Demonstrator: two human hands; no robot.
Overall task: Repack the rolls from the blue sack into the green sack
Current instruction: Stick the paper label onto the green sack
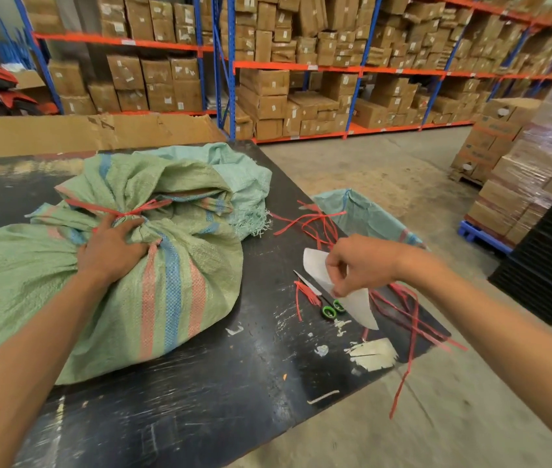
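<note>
sealed green sack held steady while a label sheet is being lifted

the green sack [152,265] is lying on its side on the black table [200,400], full and rounded, with its neck gathered and tied by a red strap [122,211]. the left hand [112,248] is resting on the bunched neck just below the knot, fingers curling into the folds; this grip is probably keeping the closure tight and the load from rolling. no rolls are showing, so they are judged to be inside the tied sack already.

a paler blue-green sack [240,173] is lying slack and crumpled behind the green one, touching it, which is suggesting it has been emptied. a second pale sack [365,214] is hanging open off the table's far edge.

the right hand [362,265] is hovering above the table near its right edge, thumb and fingertips pinching the upper edge of a white sheet [355,298], most likely a label or its backing; the remaining fingers are loosely curled. the sheet is curling down over the green-handled scissors [321,298], which are lying beside loose red strap offcuts [311,221], kept within reach for cutting ties.

the transfer appears to be complete, and the labelling step is looking like the one in hand.
</note>
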